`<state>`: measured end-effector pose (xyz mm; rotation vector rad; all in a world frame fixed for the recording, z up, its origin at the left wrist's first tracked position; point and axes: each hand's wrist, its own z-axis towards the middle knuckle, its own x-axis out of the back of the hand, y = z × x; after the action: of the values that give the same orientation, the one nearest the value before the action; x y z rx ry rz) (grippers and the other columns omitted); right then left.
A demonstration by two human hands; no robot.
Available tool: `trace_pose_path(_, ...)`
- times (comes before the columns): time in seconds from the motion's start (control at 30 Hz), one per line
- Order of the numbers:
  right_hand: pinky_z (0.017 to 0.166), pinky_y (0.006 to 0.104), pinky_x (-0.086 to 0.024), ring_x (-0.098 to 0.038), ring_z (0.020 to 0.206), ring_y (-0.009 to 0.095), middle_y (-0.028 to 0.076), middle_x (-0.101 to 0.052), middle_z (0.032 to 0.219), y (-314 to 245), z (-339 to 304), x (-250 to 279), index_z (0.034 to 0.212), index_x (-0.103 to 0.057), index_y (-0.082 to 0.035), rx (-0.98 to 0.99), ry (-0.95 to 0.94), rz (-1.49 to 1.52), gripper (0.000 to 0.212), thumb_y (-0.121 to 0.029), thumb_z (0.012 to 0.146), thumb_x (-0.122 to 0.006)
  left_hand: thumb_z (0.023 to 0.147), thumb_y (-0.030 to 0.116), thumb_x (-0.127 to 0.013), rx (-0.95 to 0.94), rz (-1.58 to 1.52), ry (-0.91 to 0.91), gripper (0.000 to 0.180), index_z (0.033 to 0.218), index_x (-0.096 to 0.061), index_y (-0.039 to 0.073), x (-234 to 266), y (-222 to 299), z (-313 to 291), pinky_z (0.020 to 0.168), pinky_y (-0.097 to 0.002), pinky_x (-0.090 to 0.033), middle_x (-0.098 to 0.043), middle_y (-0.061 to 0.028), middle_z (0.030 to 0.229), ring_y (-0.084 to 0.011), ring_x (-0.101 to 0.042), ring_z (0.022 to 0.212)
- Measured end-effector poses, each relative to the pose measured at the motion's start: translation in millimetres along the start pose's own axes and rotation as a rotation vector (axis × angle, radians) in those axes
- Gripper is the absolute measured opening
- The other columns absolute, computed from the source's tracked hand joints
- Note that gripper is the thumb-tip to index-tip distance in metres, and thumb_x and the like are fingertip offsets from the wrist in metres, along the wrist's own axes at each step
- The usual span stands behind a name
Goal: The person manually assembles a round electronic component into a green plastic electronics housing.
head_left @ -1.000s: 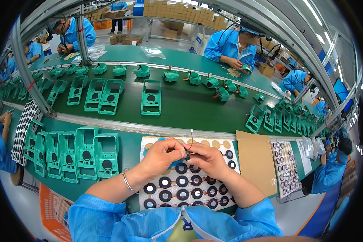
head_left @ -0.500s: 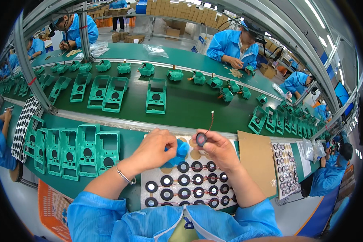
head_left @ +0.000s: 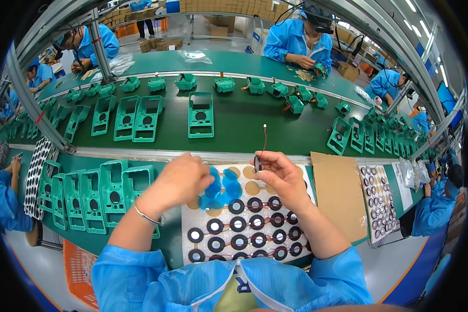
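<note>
My right hand [head_left: 282,174] pinches a small round black speaker [head_left: 257,163] by its rim, turned nearly edge-on. A twisted red wire [head_left: 265,139] rises from it to a white connector. My left hand [head_left: 182,179] is closed, fingers curled toward several round blue film pieces [head_left: 229,182]. What its fingertips grip, if anything, is hidden. The film pieces lie loosely at the upper left of a white foam sheet [head_left: 190,221]. Rows of black ring-shaped speakers [head_left: 238,224] with red wires cover the sheet below, with tan discs [head_left: 252,187] near its top.
Green plastic housings [head_left: 114,187] stand at left beside a sheet of black dots [head_left: 36,177]. Cardboard [head_left: 338,197] and another speaker sheet [head_left: 374,205] lie at right. More housings [head_left: 200,115] sit on the green belt ahead. A metal post [head_left: 36,112] rises at left; co-workers [head_left: 299,41] sit around.
My left hand has moved left and slightly up, and the bunched blue film is now spread out on the sheet. The speaker in my right hand has turned from face-on to nearly edge-on.
</note>
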<state>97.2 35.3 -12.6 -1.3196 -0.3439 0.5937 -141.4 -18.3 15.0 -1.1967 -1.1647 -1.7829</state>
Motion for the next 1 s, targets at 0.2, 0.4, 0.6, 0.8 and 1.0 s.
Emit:
trace_pose_path(0.2, 0.085, 0.0292, -0.046, -0.054, 0.096, 0.014, 0.011, -0.055, 0.109, 3, 2, 8, 0.121, -0.047, 0.001, 0.068, 0.065, -0.08, 0.038, -0.005, 0.085, -0.055, 0.076, 0.019, -0.065, 0.421, -0.43, 0.33, 0.027, 0.089, -0.061, -0.003, 10, -94, 72, 0.068, -0.029, -0.045, -0.062, -0.0114, 0.088, -0.0184, -0.058, 0.079)
trace_pose_path(0.4, 0.087, 0.0273, -0.044, -0.051, 0.097, 0.013, 0.009, -0.051, 0.111, 12, 4, 5, 0.122, -0.047, 0.002, 0.149, 0.134, -0.129, 0.039, -0.001, 0.083, -0.056, 0.07, 0.029, -0.071, 0.61, -0.093, 0.302, 0.043, 0.089, -0.062, -0.007, -77, -161, 125, 0.074, -0.0398, -0.047, -0.062, -0.024, 0.091, -0.0357, -0.06, 0.087)
trace_pose_path(0.6, 0.086, 0.0257, -0.044, -0.052, 0.095, 0.014, 0.008, -0.051, 0.109, 10, 5, 6, 0.118, -0.05, 0.001, 0.182, 0.205, -0.246, 0.04, 0.001, 0.08, -0.059, 0.073, 0.013, -0.069, 0.751, -0.791, 0.161, 0.023, 0.079, -0.059, -0.006, -73, -159, 138, 0.052, -0.0307, -0.042, -0.055, -0.0088, 0.066, -0.0154, -0.05, 0.057)
trace_pose_path(0.8, 0.079, 0.0337, -0.044, -0.051, 0.091, 0.027, 0.012, -0.052, 0.102, -6, 6, 2, 0.109, -0.056, -0.004, 0.461, 0.26, -0.79, 0.04, -0.002, 0.07, -0.067, 0.078, 0.014, -0.06, 0.368, -1.102, 0.005, 0.026, 0.095, -0.05, -0.002, -13, -46, 73, 0.041, -0.0198, -0.037, -0.054, -0.0035, 0.07, -0.0072, -0.045, 0.046)
trace_pose_path(1.0, 0.072, 0.0349, -0.045, -0.05, 0.087, 0.027, 0.01, -0.055, 0.102, -14, 2, -15, 0.103, -0.06, -0.007, 0.697, 0.093, -1.073, 0.041, 0.0, 0.063, -0.065, 0.08, 0.008, -0.06, 0.301, -1.23, -0.13, 0.026, 0.097, -0.043, 0.0, -9, 13, 18, 0.039, -0.0203, -0.042, -0.057, -0.0075, 0.079, -0.008, -0.052, 0.055)
